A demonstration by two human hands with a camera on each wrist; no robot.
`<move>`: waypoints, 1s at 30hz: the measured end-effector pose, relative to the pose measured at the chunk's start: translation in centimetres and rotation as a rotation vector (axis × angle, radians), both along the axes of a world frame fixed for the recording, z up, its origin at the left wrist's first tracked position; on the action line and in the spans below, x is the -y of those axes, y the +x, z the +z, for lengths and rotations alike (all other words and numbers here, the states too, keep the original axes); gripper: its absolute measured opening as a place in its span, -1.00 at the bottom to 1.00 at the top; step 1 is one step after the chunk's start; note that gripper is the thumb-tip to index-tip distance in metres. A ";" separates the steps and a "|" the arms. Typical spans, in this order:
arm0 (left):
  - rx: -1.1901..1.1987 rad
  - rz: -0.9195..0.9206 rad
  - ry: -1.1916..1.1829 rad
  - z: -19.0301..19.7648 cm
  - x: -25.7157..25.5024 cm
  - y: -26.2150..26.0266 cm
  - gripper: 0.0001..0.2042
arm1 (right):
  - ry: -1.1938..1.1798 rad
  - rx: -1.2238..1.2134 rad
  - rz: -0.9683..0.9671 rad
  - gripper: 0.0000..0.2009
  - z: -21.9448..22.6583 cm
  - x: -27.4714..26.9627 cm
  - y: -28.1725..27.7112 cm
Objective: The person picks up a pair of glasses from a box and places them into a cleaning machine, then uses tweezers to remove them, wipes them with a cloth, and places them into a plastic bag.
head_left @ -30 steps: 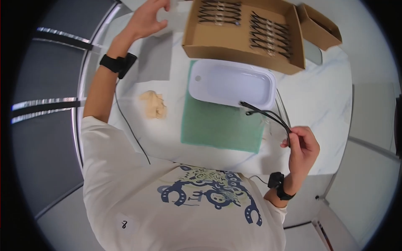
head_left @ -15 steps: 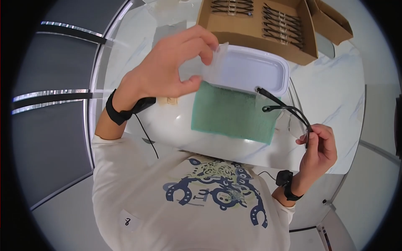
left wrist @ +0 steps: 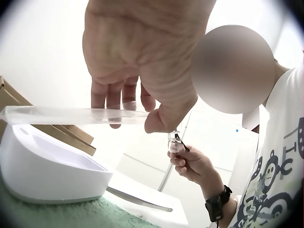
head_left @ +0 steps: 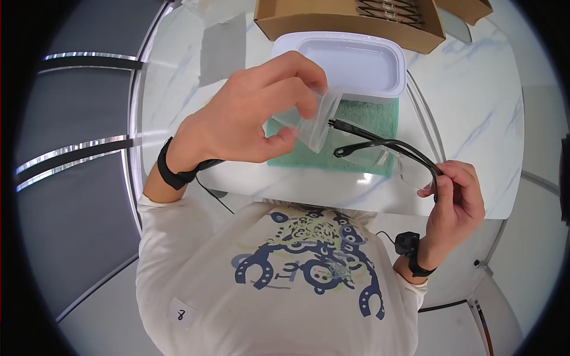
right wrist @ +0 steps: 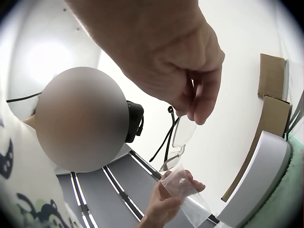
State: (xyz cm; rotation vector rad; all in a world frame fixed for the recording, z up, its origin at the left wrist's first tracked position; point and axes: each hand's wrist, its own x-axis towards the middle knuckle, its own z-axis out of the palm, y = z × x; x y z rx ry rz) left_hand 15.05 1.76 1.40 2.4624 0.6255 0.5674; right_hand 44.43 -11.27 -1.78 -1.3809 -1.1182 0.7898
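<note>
Between its thumb and fingers, my left hand [head_left: 249, 118] holds a small clear plastic bag [head_left: 320, 127], its edge facing right. My right hand [head_left: 454, 202] pinches a pair of eyeglasses [head_left: 350, 128] with black temples and clear lenses near one end of the frame. The temples point left, their tips close beside the bag. In the right wrist view a clear lens [right wrist: 185, 130] hangs below the fingertips, with the bag [right wrist: 183, 185] just under the glasses. The left wrist view shows the bag [left wrist: 71, 115] stretched out sideways from the fingers.
A pale lavender tub [head_left: 285, 44] stands on a green mat [head_left: 368, 118] behind the hands. Beyond it is a cardboard box [head_left: 350, 26] holding rows of eyeglasses, with a smaller box [head_left: 469, 9] beside it. A grey sheet [head_left: 222, 50] lies at the back left.
My left hand has come from the far left of the table, down and right, bringing the plastic bag close to the temple tips. The right hand still holds the eyeglasses; the head view has shifted.
</note>
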 end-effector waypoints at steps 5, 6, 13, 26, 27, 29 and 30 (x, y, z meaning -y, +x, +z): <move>-0.015 -0.010 0.014 -0.8 0.5 0.7 -0.67 | -0.052 0.023 0.012 -0.91 -0.7 0.4 0.4; -0.013 -0.012 0.016 -1.0 0.5 0.6 -0.66 | -0.056 0.022 0.012 -0.91 -0.8 0.4 0.4; -0.014 -0.019 0.017 -2.2 1.0 1.5 -0.64 | -0.129 0.006 0.008 -0.90 -1.6 0.8 0.9; 0.078 -0.054 -0.301 -2.8 1.4 1.1 -0.70 | 0.019 0.328 0.023 -0.83 -2.3 1.4 1.4; 0.087 -0.052 -0.292 -2.9 1.5 1.1 -0.70 | 0.018 0.328 0.024 -0.83 -2.2 1.5 1.4; 0.068 -0.037 -0.288 -2.9 1.7 1.1 -0.70 | 0.018 0.437 0.030 -0.81 -1.9 1.6 1.3; 0.050 -0.021 -0.282 -2.8 1.9 1.1 -0.70 | 0.016 0.437 0.030 -0.81 -1.9 1.6 1.4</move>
